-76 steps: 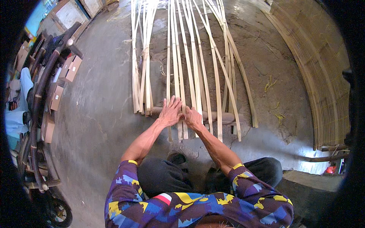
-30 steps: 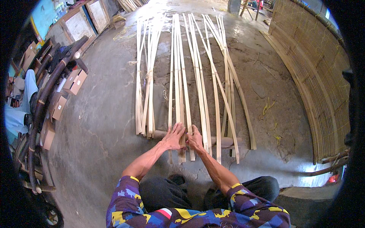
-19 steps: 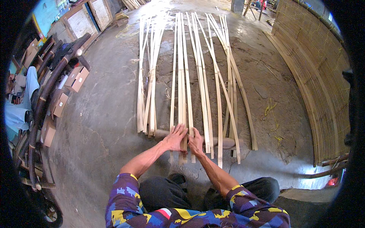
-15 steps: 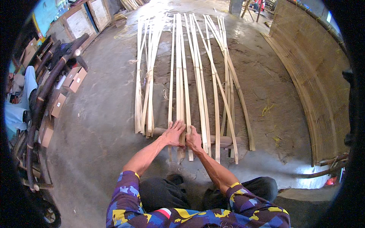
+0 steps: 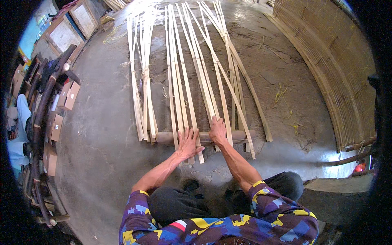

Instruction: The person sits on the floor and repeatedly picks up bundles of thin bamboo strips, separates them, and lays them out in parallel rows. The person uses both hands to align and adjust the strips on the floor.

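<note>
The left hand (image 5: pixel 188 143) lies flat, fingers spread, pressing down on the near ends of a few bamboo strips (image 5: pixel 179 94). It grips nothing. Just beside it the right hand (image 5: pixel 217 130) rests with fingers loosely curled over the next strips, where they cross a wooden bar (image 5: pixel 165 136) lying under the strip ends; whether it pinches a strip or only presses cannot be told.

The strips run away from the fingertips in loose bundles, some crossing each other. In judgement, a strip pressed at one end could spring or slide sideways off the bar, since none looks fastened near the hands, and the split edges could cut a sliding palm.

Beyond the strips lies a bare concrete floor (image 5: pixel 102 134), stained and scattered with yellow fibres. Well to the right of the fingers curves a woven bamboo mat (image 5: pixel 343 69); far left stand small cardboard boxes (image 5: pixel 67 94) and framed panels (image 5: pixel 67 30).
</note>
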Tool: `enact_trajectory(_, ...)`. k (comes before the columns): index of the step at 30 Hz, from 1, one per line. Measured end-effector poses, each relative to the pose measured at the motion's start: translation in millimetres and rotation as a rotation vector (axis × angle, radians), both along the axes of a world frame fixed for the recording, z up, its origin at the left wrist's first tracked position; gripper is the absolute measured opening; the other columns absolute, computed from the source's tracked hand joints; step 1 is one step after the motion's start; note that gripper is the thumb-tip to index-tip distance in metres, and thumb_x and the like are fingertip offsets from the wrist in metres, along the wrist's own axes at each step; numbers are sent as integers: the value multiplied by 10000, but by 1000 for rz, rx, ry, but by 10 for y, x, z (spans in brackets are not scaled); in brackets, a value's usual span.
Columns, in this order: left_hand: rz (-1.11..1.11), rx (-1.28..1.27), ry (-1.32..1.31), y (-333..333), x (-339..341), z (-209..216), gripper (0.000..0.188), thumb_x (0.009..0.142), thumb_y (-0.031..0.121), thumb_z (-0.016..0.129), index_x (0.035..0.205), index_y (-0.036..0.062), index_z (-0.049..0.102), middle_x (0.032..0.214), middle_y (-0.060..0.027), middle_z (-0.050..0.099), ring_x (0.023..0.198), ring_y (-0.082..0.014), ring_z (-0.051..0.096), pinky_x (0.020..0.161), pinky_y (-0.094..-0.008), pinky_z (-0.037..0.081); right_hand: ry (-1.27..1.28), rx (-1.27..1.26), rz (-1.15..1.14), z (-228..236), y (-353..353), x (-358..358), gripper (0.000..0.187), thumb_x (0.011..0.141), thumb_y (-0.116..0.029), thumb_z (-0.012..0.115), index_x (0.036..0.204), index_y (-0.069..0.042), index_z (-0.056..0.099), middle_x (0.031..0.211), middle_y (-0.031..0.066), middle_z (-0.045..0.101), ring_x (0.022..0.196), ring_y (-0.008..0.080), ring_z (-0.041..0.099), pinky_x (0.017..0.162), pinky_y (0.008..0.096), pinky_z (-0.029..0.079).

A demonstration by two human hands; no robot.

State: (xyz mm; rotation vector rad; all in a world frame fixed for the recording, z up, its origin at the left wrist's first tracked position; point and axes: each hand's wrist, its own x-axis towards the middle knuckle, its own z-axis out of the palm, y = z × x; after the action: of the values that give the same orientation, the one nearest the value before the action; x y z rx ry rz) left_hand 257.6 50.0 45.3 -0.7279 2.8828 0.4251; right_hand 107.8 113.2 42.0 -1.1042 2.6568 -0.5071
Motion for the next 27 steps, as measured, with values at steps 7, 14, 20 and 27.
enact_trajectory(7,-51,55,-11,27,37,69,993,623,504,618,1294,-52,142,1329,-253,189,1267,-380,57,984,-572,27,211,-59,-36,-57,175,-122,302,655,-78,582,946,-63,503,927,120,475,940,292,448,786,430,349)
enact_trajectory(14,-54,86,-28,-57,-50,96,997,629,531,579,1288,-76,142,1338,-242,185,1279,-349,20,990,-561,-18,220,62,81,-213,79,30,170,742,-202,508,837,-75,568,861,120,550,867,276,505,742,422,376)
enact_trajectory(20,-45,61,-113,-21,-74,56,1034,614,548,589,1287,-83,123,1344,-236,178,1279,-352,17,999,-543,-15,11,63,120,-412,-111,-94,243,734,-201,531,893,-22,496,809,186,584,824,335,560,704,439,442)
enact_trajectory(27,-50,36,-83,123,69,20,1023,643,575,538,1290,-83,98,1351,-247,138,1277,-360,45,984,-566,8,-251,116,83,-521,-244,-235,425,697,-261,619,977,12,452,968,220,511,901,370,526,765,430,441)
